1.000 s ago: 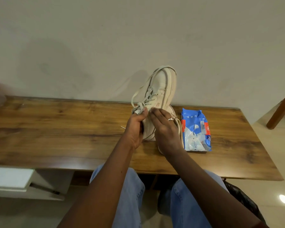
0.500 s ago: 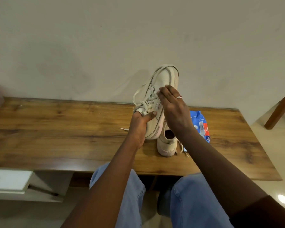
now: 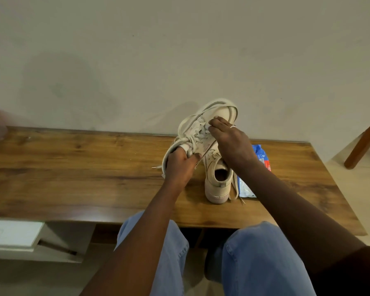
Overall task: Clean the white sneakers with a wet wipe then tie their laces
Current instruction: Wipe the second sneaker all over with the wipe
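- The step in hand looks like work on the first shoe of the pair. Whether it is wiping or lacing I cannot tell, since no loose wipe shows plainly.
- The left grip (image 3: 179, 165) holds a white, thick-soled low-top shoe, the raised sneaker (image 3: 221, 113). Its fingers are curled round the heel end and the thumb lies across the side. The shoe is tilted with its toe up toward the wall, clear of the brown wood-grain bench (image 3: 73, 167).
- The right grip (image 3: 231, 142) comes in from above with bent fingers, and its fingertips (image 3: 214, 123) rest on the upper just beside the lacing. A scrap of white shows at the tips. Whether they pinch a lace, a wipe or nothing is too small to tell.
- The off-white flat lace (image 3: 187, 122) hangs in a slack, untied loop along the raised sneaker.
- A faint reddish mark seems to sit on the shoe's side near the left thumb, so I judge the cleaning unfinished.
- The second white sneaker (image 3: 215, 192) stands on the bench below the right wrist, its opening up and its laces trailing loose.
- The blue plastic pack of wet wipes (image 3: 260, 155) lies flat just beside that shoe, partly hidden under the right forearm.
- The next move probably calls for a steady hold by the left grip while the right rubs the marked side. Later, both lace ends need pulling even before knotting.
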